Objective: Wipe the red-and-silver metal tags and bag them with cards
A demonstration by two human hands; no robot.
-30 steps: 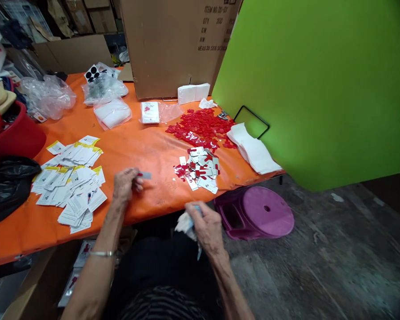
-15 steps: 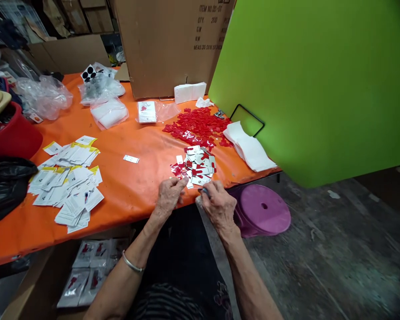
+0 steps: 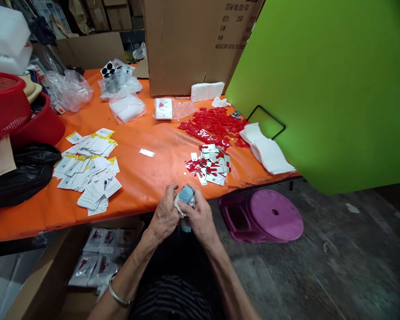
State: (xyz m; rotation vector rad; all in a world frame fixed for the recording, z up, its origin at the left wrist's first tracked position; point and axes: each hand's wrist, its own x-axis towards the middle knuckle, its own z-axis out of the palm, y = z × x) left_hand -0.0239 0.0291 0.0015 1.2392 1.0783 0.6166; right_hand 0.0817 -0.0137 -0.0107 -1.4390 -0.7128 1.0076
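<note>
Both my hands meet at the table's front edge around a crumpled blue and white cloth (image 3: 186,195). My left hand (image 3: 166,211) grips its white side, fingers closed. On the other side my right hand (image 3: 200,215) is wrapped round the blue part, thumb across it. A bit of blue hangs below, between the hands. Just beyond them lies a pile of flat silvery metal plates (image 3: 216,166) mixed with red pieces. Behind that spreads a larger heap of small red plastic parts (image 3: 216,124). One white strip (image 3: 147,153) lies alone to the left.
Printed cards (image 3: 93,173) lie heaped on the orange table (image 3: 160,171). White sheets (image 3: 266,149) sit at its right end, by a green board (image 3: 320,89). Below are a purple stool (image 3: 276,215) and a carton (image 3: 50,271) of packed bags. Red baskets (image 3: 6,104) stand left.
My hands have come back from the metal plates toward my body and now hold the crumpled cloth together. The view has shifted left, so the table's things appear farther right.
</note>
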